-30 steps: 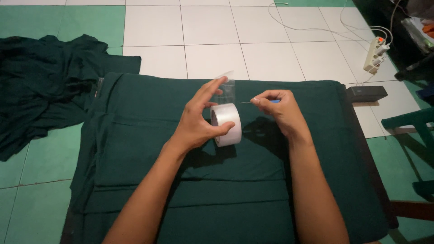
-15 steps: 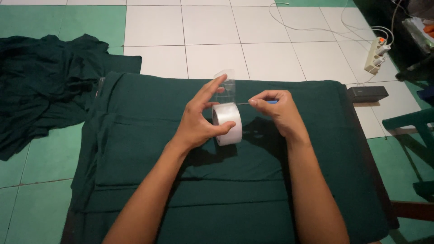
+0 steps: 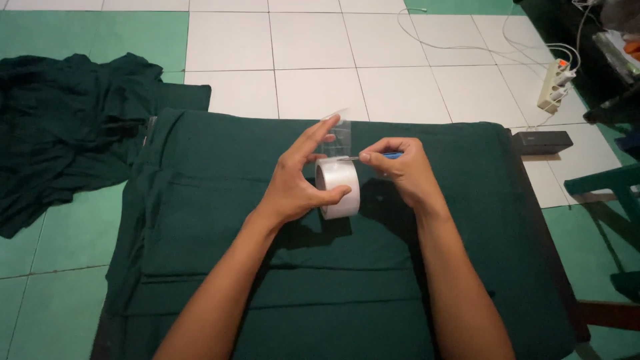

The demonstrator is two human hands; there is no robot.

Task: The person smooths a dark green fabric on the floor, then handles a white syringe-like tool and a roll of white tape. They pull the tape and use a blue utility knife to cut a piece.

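1. Two hands work above a dark green cloth (image 3: 280, 267) spread over the table.
2. Left hand (image 3: 293, 187) grips a roll of clear packing tape (image 3: 339, 188), fingers spread to lift the loose flap.
3. Right hand (image 3: 403, 170) pinches a blue-handled blade (image 3: 373, 157), its tip at that raised flap, seemingly to cut it.

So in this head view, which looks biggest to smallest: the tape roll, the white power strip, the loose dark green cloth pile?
1. Loose dark green cloth pile, by far.
2. Tape roll.
3. White power strip, though it lies farther from the camera, so this ranking is unsure.
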